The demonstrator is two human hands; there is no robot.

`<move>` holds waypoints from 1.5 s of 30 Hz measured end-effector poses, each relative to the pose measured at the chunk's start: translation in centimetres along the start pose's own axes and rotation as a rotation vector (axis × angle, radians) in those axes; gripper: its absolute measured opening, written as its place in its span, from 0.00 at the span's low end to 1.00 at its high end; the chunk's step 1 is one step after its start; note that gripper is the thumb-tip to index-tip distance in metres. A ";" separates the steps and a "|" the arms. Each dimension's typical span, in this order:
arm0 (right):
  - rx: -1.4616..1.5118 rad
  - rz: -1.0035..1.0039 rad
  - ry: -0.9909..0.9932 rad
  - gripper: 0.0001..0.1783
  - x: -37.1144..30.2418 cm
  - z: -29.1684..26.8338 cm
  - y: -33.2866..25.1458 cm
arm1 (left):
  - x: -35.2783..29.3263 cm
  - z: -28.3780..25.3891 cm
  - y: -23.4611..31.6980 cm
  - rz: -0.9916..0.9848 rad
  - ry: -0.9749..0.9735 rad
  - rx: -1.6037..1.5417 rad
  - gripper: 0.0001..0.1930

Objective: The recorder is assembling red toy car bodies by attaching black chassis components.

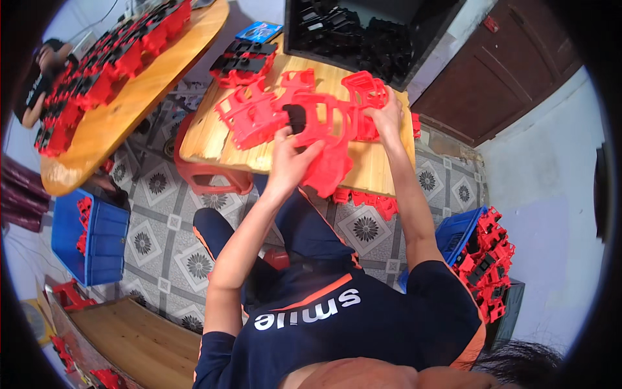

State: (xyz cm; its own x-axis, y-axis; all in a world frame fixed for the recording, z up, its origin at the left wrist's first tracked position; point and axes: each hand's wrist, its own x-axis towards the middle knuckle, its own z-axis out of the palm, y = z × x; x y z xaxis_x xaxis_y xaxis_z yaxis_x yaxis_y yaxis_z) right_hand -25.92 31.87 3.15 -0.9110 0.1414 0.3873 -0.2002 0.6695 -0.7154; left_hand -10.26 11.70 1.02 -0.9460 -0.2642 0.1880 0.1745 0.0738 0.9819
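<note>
My left hand [291, 162] is closed on a red plastic frame [330, 165], which is tilted over the near edge of the wooden table [214, 146]. A small black piece [296, 118] shows by its fingertips; whether the fingers touch it I cannot tell. At the table's right side, my right hand [387, 117] has its fingers curled round another red plastic frame [364, 89]. Some of those fingertips are hidden behind the part. Left of my left hand lies a pile of red frames [251, 117], close to the held one.
An open dark box [353, 35] of black parts stands at the table's back. Red-and-black assemblies [243, 61] sit at its far left corner. Rows of assemblies cover a second table [97, 155], with a person [42, 78] beyond. Blue crates [103, 240] flank me; a red stool [210, 178] stands below.
</note>
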 end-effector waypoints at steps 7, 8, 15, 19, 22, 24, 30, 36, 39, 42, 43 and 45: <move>0.317 -0.113 -0.131 0.37 5.7 -0.4 4.7 | 8.9 7.9 -6.9 -0.199 -0.064 0.144 0.14; 0.313 -0.213 -0.058 0.35 4.9 -2.2 3.8 | 9.3 8.4 -6.7 -0.209 -0.059 0.155 0.14; 0.153 -0.583 -0.197 0.35 0.2 -2.9 1.2 | 8.2 8.7 -3.7 0.023 0.039 0.577 0.18; 0.620 -0.293 -0.333 0.41 -1.0 -3.2 0.9 | 6.0 5.0 0.9 0.031 -0.110 0.567 0.23; 0.963 -0.124 -0.570 0.47 -3.8 -5.9 -1.4 | 2.0 1.0 1.5 -0.166 -0.428 -0.321 0.34; 1.006 -0.157 -0.652 0.46 -6.3 -5.1 -2.2 | -1.1 -0.4 1.8 -0.385 -0.555 -0.991 0.50; 0.772 -0.164 -0.688 0.15 -10.0 1.3 -1.1 | -8.3 -5.3 -2.6 -0.649 -0.407 -0.845 0.46; -0.319 -0.736 -0.415 0.23 -3.4 5.6 -1.1 | -7.5 -6.9 -1.2 -0.562 -0.015 -1.031 0.37; -0.181 -0.773 -0.370 0.22 -3.8 4.3 -1.1 | -7.3 -7.5 -1.5 -0.492 0.027 -1.017 0.36; 0.708 -0.088 -0.525 0.18 -7.1 0.5 -2.6 | -8.4 -8.2 -1.7 -0.498 0.092 -1.003 0.35; 0.801 -0.130 -0.575 0.16 -7.7 -0.4 -0.6 | -8.9 -8.5 -2.1 -0.503 0.110 -1.006 0.35; 0.700 -0.127 -0.540 0.12 -9.5 0.8 4.7 | -9.2 -9.1 -3.1 -0.533 0.111 -1.010 0.34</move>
State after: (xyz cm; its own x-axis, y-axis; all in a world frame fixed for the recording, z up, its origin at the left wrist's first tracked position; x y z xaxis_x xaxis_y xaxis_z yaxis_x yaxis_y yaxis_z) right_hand -18.50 33.06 -4.40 -0.8773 -0.3847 0.2871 -0.3240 0.0332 -0.9455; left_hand 0.42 5.20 -3.55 -0.9449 -0.1176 -0.3054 -0.0536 -0.8651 0.4988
